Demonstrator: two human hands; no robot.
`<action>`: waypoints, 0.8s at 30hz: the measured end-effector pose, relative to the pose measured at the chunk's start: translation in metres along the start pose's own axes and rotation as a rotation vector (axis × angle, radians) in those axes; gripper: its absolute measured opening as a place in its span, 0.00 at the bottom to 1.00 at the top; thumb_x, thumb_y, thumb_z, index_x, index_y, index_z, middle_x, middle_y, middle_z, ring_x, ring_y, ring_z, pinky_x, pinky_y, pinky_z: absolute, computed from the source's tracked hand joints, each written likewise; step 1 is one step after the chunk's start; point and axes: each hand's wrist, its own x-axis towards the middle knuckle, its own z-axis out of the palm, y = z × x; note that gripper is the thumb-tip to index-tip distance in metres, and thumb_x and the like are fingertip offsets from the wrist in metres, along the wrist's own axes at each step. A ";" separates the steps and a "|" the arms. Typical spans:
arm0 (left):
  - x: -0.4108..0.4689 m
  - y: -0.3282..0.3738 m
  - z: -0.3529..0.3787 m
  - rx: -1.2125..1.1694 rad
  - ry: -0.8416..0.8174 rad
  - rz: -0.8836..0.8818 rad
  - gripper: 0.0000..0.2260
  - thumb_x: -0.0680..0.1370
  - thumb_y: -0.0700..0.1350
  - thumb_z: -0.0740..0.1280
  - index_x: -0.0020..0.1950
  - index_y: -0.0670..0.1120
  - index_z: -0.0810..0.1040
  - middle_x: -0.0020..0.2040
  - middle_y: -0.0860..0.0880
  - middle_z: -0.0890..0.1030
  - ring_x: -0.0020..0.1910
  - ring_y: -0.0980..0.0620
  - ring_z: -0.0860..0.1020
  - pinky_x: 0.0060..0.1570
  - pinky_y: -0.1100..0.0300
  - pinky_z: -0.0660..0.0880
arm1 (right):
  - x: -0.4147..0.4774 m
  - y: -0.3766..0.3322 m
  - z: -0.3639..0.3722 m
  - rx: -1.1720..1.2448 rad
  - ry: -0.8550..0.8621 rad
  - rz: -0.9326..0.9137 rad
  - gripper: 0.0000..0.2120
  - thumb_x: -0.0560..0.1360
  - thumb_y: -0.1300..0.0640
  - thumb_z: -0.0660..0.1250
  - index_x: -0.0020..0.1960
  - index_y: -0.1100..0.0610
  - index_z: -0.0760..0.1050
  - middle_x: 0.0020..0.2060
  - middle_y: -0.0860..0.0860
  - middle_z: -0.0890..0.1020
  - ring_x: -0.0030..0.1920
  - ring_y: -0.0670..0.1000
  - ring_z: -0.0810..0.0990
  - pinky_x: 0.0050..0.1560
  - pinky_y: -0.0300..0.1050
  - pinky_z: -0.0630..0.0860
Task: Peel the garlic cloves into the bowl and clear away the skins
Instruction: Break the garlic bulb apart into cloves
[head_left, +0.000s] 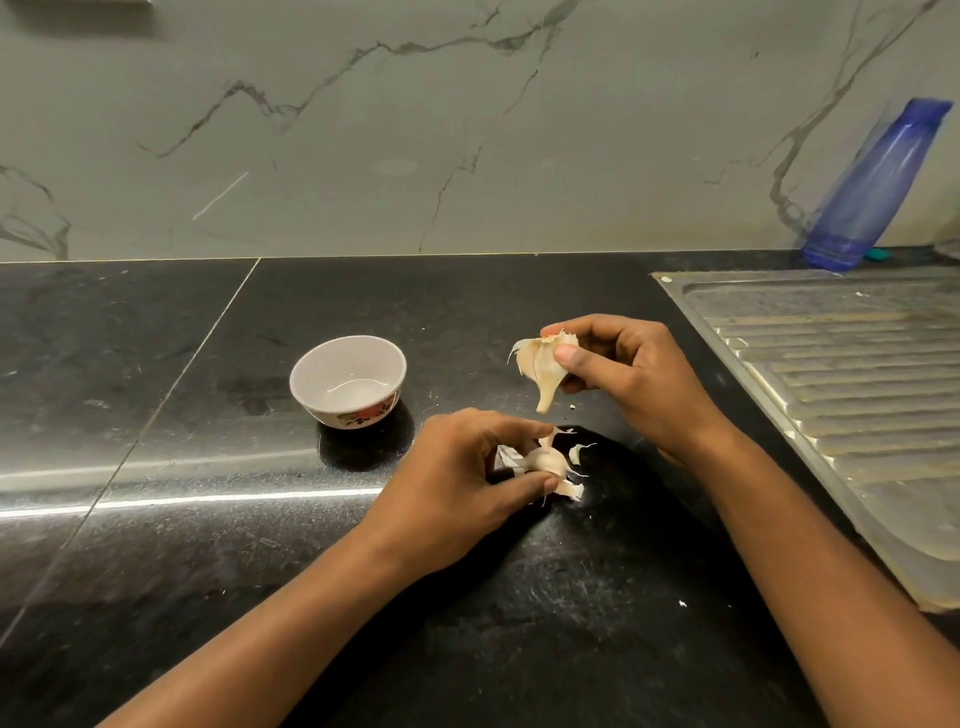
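Two bare hands work at garlic over a black stone countertop (156, 415), as I watch remotely through the head camera. The right hand (628, 379) is raised above the counter. Its thumb and curled fingers pinch a partial garlic bulb (539, 366), whose stem points down. The left hand (457, 467) sits lower, close to the counter, with thumb and forefinger curled round a single garlic clove (545, 461) that has papery skin trailing from it. Loose skin scraps (574, 453) lie on the counter just beside that clove. The small white bowl (349, 382), banded outside with a red floral print, stands on the counter to the left of both hands and apart from them. On the right I make out a ribbed steel drainboard (841, 395). Behind it, a blue plastic bottle (878, 187) stands against the veined marble wall (415, 130).
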 end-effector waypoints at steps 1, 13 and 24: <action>0.000 0.001 0.000 -0.011 0.009 -0.001 0.16 0.75 0.48 0.80 0.62 0.54 0.86 0.49 0.61 0.86 0.42 0.66 0.79 0.42 0.73 0.70 | 0.000 0.000 0.000 -0.002 -0.004 0.001 0.10 0.82 0.60 0.70 0.62 0.57 0.84 0.49 0.49 0.89 0.52 0.51 0.88 0.49 0.41 0.84; 0.008 -0.009 -0.011 -0.228 0.334 -0.136 0.09 0.75 0.53 0.79 0.50 0.51 0.88 0.40 0.54 0.87 0.37 0.53 0.85 0.38 0.55 0.83 | -0.004 -0.005 0.003 0.112 -0.100 0.029 0.11 0.83 0.62 0.68 0.63 0.58 0.84 0.52 0.54 0.89 0.55 0.55 0.87 0.55 0.47 0.85; 0.009 -0.004 -0.009 -0.532 0.274 -0.161 0.11 0.76 0.45 0.77 0.57 0.44 0.87 0.46 0.46 0.89 0.40 0.44 0.87 0.42 0.54 0.85 | -0.012 -0.012 0.013 0.162 -0.295 0.030 0.18 0.78 0.55 0.71 0.67 0.58 0.81 0.58 0.54 0.88 0.61 0.55 0.87 0.62 0.52 0.83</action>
